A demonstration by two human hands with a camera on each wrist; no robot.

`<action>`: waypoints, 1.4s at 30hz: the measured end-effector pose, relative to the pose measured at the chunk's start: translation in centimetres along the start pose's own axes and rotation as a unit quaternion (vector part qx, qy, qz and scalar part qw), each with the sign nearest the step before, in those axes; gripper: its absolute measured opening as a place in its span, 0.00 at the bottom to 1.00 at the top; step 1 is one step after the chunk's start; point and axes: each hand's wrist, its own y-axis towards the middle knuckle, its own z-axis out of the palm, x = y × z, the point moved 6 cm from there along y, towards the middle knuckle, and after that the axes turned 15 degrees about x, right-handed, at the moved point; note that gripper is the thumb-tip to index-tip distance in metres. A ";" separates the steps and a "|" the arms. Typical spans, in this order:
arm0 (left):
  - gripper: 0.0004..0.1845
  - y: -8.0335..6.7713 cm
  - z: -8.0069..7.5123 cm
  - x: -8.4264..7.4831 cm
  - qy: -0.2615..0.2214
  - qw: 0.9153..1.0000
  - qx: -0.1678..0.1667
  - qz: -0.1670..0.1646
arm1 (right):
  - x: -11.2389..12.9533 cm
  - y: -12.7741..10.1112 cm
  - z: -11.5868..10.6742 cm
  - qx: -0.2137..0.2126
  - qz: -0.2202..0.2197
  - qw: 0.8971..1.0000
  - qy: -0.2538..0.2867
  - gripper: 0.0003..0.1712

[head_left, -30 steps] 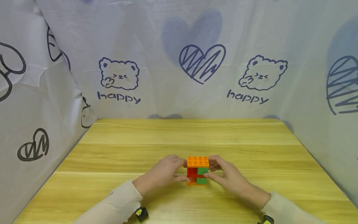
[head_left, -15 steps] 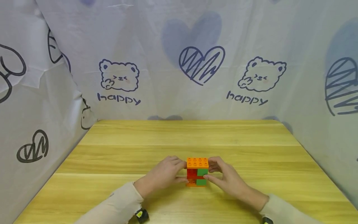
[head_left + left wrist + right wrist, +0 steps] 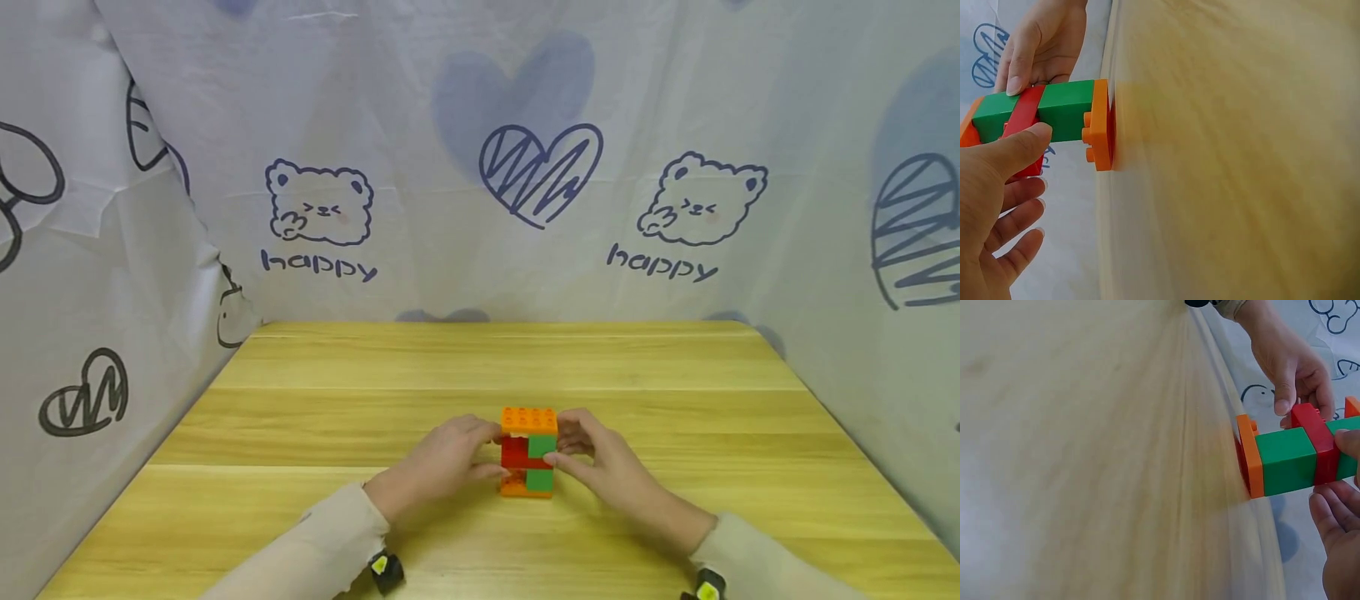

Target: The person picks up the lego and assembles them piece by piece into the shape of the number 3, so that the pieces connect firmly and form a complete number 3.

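Note:
Between my hands stands a stack of toy building bricks (image 3: 540, 480) on the table. It has an orange studded plate (image 3: 528, 422) on top and another orange plate (image 3: 1102, 125) at the bottom. Green bricks (image 3: 1288, 461) sit above and below a red brick (image 3: 1319, 440) in its middle, along the right side. My left hand (image 3: 438, 462) holds the stack from the left, thumb against the red brick. From the right, my right hand (image 3: 618, 475) grips it at the red layer, thumb in front and fingers behind.
The wooden table (image 3: 337, 358) extends around the stack on all sides. White cloth (image 3: 435, 233) printed with bears and hearts hangs behind and at both sides. Black devices (image 3: 387, 572) are strapped at the wrists.
The stack's top and red layer have risen in the head view, showing more of its front, while its bottom stays nearly put. Both hands keep their hold and shift up slightly.

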 end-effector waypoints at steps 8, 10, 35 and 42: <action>0.23 0.4 -0.3 0.4 -0.019 1.000 -0.012 0.000 | -0.7 0.9 -0.5 -0.014 0.049 0.998 0.044 0.29; 0.23 0.6 -0.4 0.5 -0.024 1.000 -0.011 -0.003 | -0.7 1.2 -0.6 -0.017 0.049 0.997 0.056 0.29; 0.16 2.9 -0.9 2.6 0.014 1.000 -0.004 -0.022 | -3.3 3.8 -1.5 -0.017 0.156 0.980 0.119 0.31; 0.15 3.5 -0.4 3.1 0.027 0.999 0.020 -0.029 | -4.2 4.3 -1.3 -0.012 0.184 0.972 0.143 0.29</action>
